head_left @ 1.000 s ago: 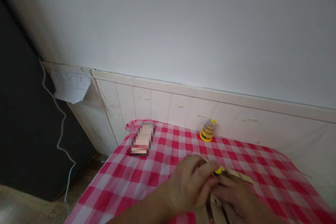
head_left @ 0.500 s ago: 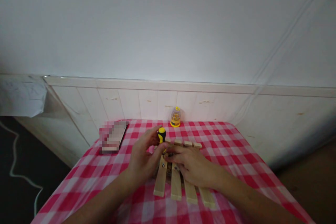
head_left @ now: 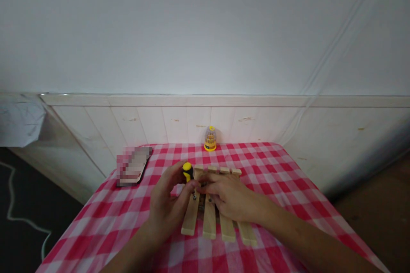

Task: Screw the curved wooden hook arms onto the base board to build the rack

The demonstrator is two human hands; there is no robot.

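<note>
My left hand (head_left: 168,200) is closed around a screwdriver (head_left: 188,171) with a yellow and black handle. The handle points up and leans a little left; its tip is hidden by fingers. Beneath both hands lies a wooden slatted piece (head_left: 209,226) like a small xylophone, with several pale bars side by side. Dark screw heads show on the two leftmost bars. My right hand (head_left: 232,196) rests across the bars, thumb and fingers drawn together by the screwdriver's lower end. What they pinch, if anything, cannot be made out.
A clear-domed bit holder (head_left: 210,140) with a yellow base stands at the table's back edge by the wall. On the left lies a phone-like flat object (head_left: 136,166), partly pixelated. A red-and-white checked cloth (head_left: 282,204) covers the table.
The whole view has shifted slightly. The screwdriver handle has tipped left and nearer to me, along with my left hand. My right hand stays over the bars.
</note>
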